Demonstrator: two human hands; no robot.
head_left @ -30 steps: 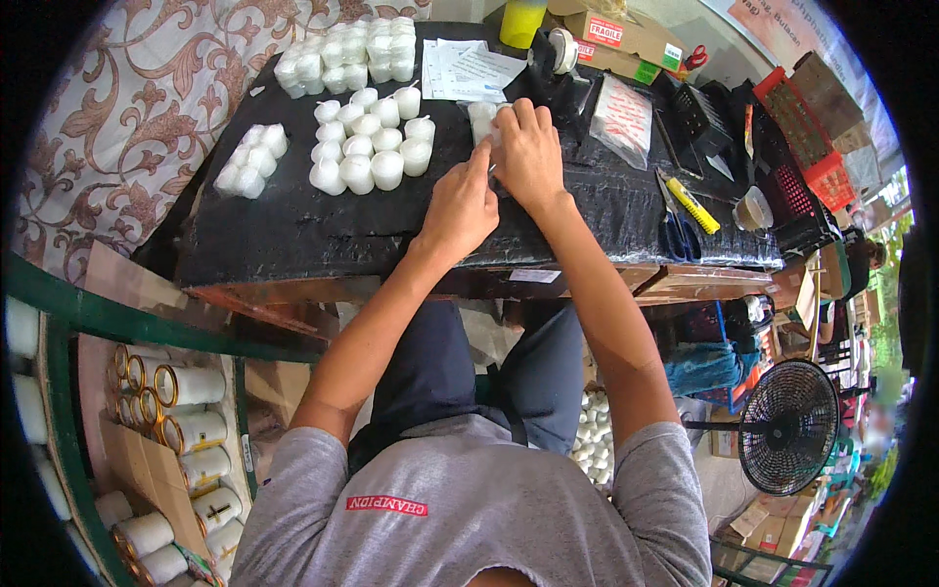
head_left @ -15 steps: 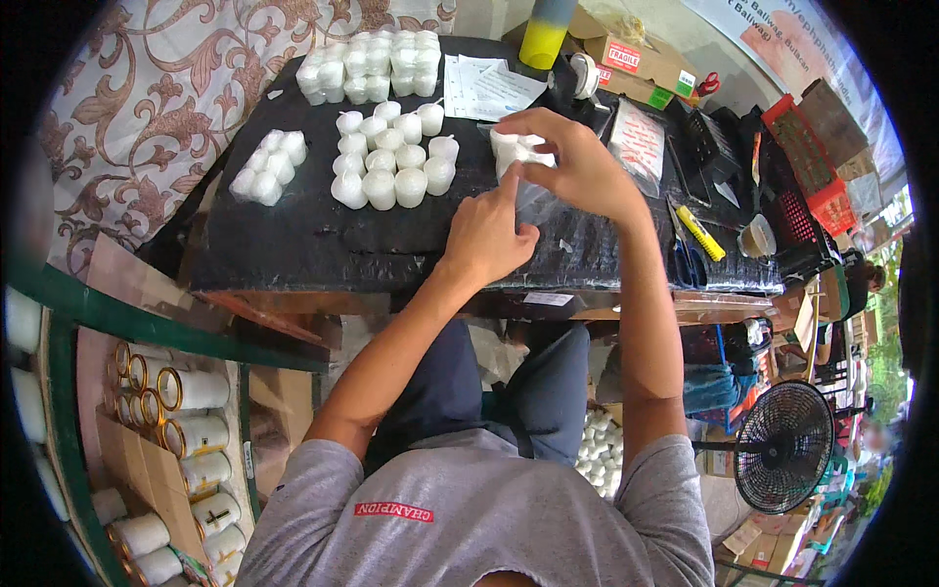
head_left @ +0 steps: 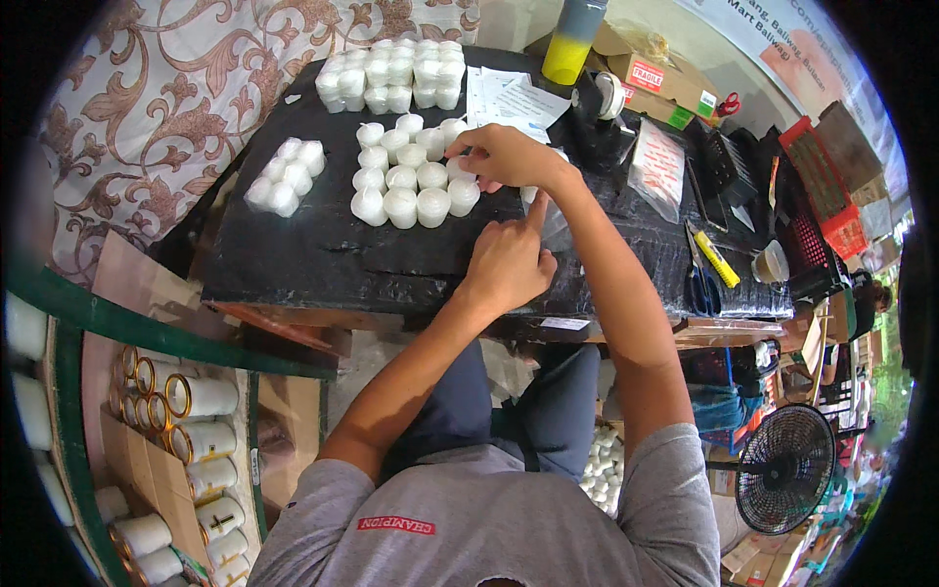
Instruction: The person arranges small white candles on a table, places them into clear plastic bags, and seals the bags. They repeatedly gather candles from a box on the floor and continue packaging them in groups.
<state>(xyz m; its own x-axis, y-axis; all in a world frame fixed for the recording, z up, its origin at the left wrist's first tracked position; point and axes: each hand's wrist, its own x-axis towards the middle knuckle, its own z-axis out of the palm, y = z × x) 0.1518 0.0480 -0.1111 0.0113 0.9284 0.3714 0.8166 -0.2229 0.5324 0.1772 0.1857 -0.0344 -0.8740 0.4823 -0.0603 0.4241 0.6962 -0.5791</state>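
Observation:
Several short white candles [head_left: 400, 206] with wicks stand in rows on the black-covered table [head_left: 293, 259]. My right hand [head_left: 514, 158] reaches over the right edge of this group, its fingers and thumb bent around a white candle [head_left: 460, 166] there. Just nearer to me, my left hand [head_left: 507, 262] has its index finger stretched out against a clear plastic bag [head_left: 556, 227], with the other fingers curled in at its edge. White candles in the bag are mostly hidden by my right wrist.
A wrapped candle pack [head_left: 286, 177] lies at left, and more stacked packs [head_left: 389, 76] stand behind. Papers [head_left: 514, 103], a yellow-and-grey tumbler [head_left: 574, 41] and a tape roll [head_left: 609, 96] are at the back. Scissors [head_left: 701, 284] and a yellow cutter [head_left: 717, 258] lie at right, near a fan [head_left: 785, 468].
My right hand has moved left from the plastic bag to the standing candles. My left hand stays by the bag. The whole view has shifted slightly.

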